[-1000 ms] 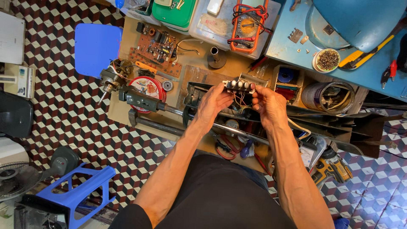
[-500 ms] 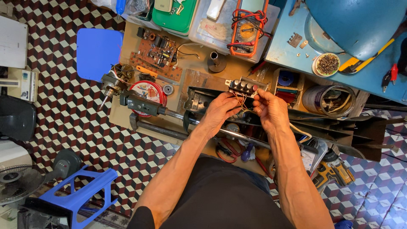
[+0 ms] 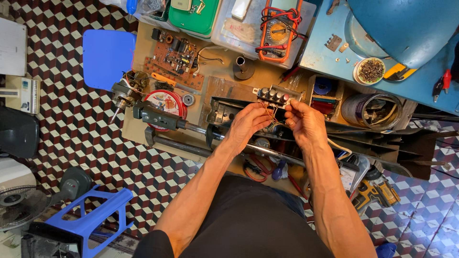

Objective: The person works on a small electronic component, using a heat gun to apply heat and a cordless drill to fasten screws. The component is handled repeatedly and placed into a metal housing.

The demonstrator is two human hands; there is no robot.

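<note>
Both hands at work near the middle of the worktop (image 3: 224, 71), close together. Left hand (image 3: 251, 123) curled narrow, fingertips pinched on thin wires (image 3: 271, 113) hanging from a small black switch block (image 3: 273, 94) with a row of round push buttons. Right hand (image 3: 306, 123) likewise closed narrow, fingertips on the same wires just below the block's right end. Switch block held up between the two hands, above a dark fan housing (image 3: 224, 111) lying across the worktop. Impossible to tell whether either hand bore the block's weight or only the wires.

Toward the worktop's left edge: a round red tin lid (image 3: 165, 101), a small motor (image 3: 125, 93) with its shaft pointing off the edge, and a dark metal tube (image 3: 179, 143) along the near edge. Toward the far edge: a brown circuit board (image 3: 173, 59), a green tray (image 3: 193, 16), a clear plastic box (image 3: 239, 28) and an orange multimeter (image 3: 277, 31) with red and black leads coiled on it. At the far right corner: a blue metal base (image 3: 330, 52), a small bowl of screws (image 3: 370, 70) resting on it, and a grey can (image 3: 373, 110) just beside. Near the near right corner: a yellow and black drill (image 3: 377, 191).

On the checked tile floor (image 3: 67, 129), well apart from the hands: a blue plastic stool (image 3: 88, 222) and a blue square lid (image 3: 107, 57) touching the worktop's left edge.
</note>
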